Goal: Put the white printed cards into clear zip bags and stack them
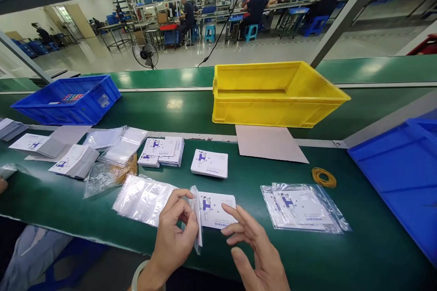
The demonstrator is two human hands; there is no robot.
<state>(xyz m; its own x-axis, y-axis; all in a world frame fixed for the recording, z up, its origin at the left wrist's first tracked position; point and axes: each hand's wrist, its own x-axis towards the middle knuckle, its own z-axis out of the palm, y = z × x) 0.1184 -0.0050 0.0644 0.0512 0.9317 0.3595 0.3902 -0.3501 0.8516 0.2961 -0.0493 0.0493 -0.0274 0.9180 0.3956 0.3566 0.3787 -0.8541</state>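
Observation:
My left hand [177,225] pinches a clear plastic bag [197,218] that stands on edge, with what looks like a folded white leaflet inside. Beside it, my right hand [254,245] is open, fingers spread and apart from the bag. Just behind the two hands lies a white printed leaflet [216,209] with a purple picture, partly covered by the bag. Flat empty plastic bags [143,200] rest left of my left hand. To the right is a pile of bagged leaflets [303,207]. A neat stack of leaflets [209,163] sits farther back.
A yellow bin [280,111] stands at the back on a grey card [269,143]. Blue bins [102,104] are at far left and right. Rubber bands [323,177] lie right; more leaflet stacks [77,161] lie left. A co-worker's hand [2,185] shows at the left edge.

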